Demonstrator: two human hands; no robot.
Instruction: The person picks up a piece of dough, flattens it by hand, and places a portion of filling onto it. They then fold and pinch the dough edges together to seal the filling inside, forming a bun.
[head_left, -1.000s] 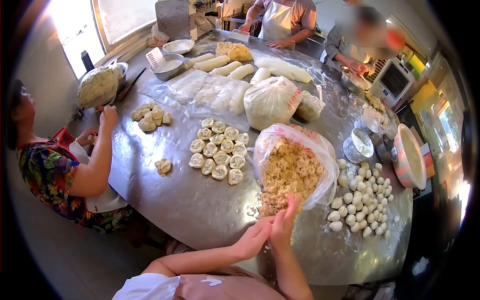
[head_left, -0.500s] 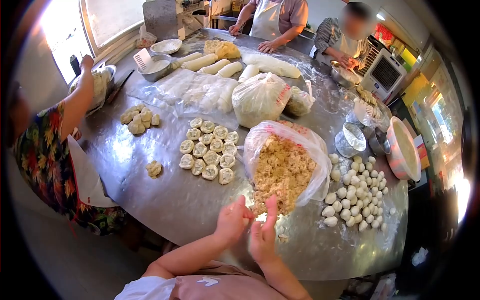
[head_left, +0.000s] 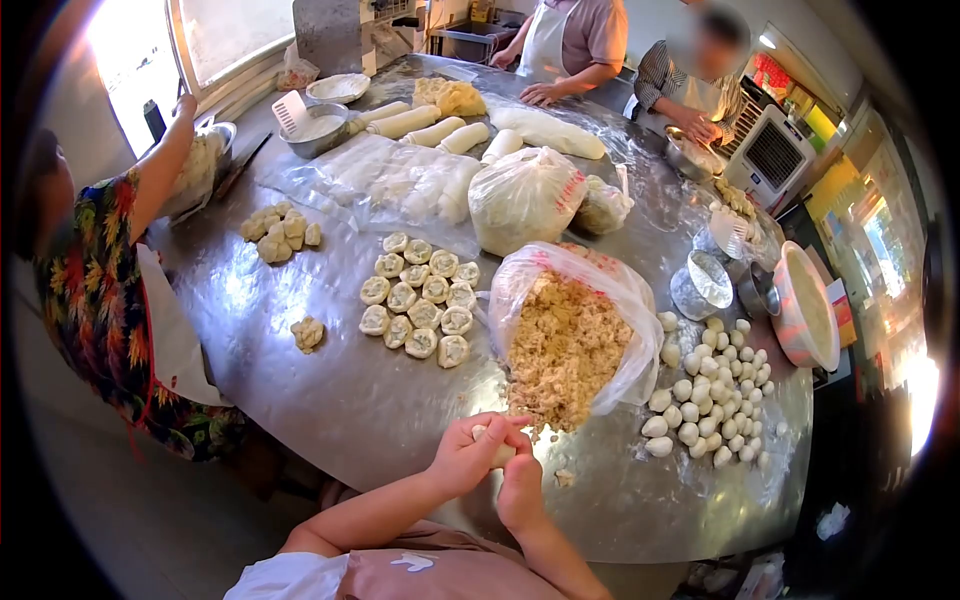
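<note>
Close together near the front of the metal table, my left hand (head_left: 458, 462) and my right hand (head_left: 520, 490) are both closed around a small pale piece of dough (head_left: 496, 450). Fingers cover most of it. Just beyond them, an opened plastic bag (head_left: 637, 362) holds a crumbly tan filling (head_left: 562, 350). Rows of round pleated dough pieces (head_left: 422, 314) sit to the left of the bag. On its right lies a heap of smooth white dough balls (head_left: 708, 392).
A tied plastic bag (head_left: 520, 205), long dough rolls (head_left: 405, 122) and a plastic-covered dough sheet (head_left: 390, 180) lie farther back. Metal cups (head_left: 702, 285) and a pink basin (head_left: 808, 305) stand right. A co-worker in a floral shirt (head_left: 95, 270) is left; two people work opposite.
My hands have come together from a slightly spread pose, my fingers folding around the dough, which now shows between them. The co-worker on the left has shifted slightly.
</note>
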